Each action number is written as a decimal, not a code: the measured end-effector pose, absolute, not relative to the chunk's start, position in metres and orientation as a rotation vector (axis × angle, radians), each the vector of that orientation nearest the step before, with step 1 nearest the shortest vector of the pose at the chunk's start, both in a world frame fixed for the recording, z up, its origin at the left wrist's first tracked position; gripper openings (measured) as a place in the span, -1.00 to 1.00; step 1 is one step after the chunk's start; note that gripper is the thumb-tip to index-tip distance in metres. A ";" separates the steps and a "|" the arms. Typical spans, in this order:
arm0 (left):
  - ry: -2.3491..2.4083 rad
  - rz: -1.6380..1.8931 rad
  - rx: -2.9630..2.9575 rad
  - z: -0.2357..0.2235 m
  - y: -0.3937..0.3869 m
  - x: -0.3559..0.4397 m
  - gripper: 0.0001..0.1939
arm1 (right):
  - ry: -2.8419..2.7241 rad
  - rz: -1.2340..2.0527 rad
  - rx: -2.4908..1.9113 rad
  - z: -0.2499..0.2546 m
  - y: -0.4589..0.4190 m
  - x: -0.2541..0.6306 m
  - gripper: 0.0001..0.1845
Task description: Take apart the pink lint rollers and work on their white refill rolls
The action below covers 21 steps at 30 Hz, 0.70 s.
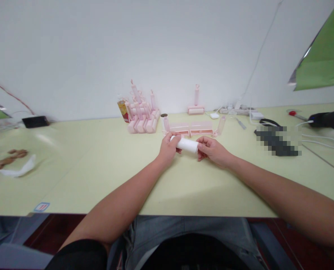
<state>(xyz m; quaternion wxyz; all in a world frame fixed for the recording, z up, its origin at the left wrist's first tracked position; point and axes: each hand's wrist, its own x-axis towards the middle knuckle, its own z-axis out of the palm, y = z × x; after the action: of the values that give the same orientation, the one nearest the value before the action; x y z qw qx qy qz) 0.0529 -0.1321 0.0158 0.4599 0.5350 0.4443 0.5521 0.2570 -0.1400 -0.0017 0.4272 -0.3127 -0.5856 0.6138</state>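
Note:
A white lint roller refill roll [187, 144] is held slightly tilted above the table, between my two hands. My left hand [169, 146] wraps its left end with the thumb on top. At its right end, the fingers of my right hand [210, 150] pinch the edge. Just beyond the hands lies an opened pink lint roller case [202, 132], its two halves side by side. A pink handle [222, 125] stands out at its right. Another upright roll [164, 122] with a brown core end is behind my left hand.
Several pink lint rollers [143, 116] are grouped near the wall, beside a yellow-labelled bottle [123, 110]. One more lint roller [196, 105] stands alone. Rightward are a power strip [237, 109], cables and a pixelated dark object [277, 140]. A black phone-like object [35, 121] lies far left.

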 end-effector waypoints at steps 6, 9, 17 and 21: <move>0.940 1.266 1.208 0.020 -0.138 0.056 -0.72 | -1.542 1.554 -0.700 0.001 -0.145 0.257 -0.43; 0.860 1.204 1.172 0.023 -0.142 0.058 -0.69 | -1.571 1.561 -0.680 0.002 -0.146 0.259 -0.36; 0.767 1.023 1.187 0.021 -0.147 0.059 -0.53 | -1.537 1.559 -0.592 0.006 -0.147 0.260 -0.38; 0.797 0.978 1.193 0.018 -0.147 0.060 -0.51 | -1.507 1.601 -0.611 0.009 -0.148 0.260 -0.32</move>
<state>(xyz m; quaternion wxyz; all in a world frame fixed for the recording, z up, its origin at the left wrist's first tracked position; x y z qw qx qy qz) 0.0602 -0.1467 0.0180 0.6463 0.5242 0.3504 0.4298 0.2605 -0.1482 0.0089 0.4166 -0.2435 -0.6005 0.6376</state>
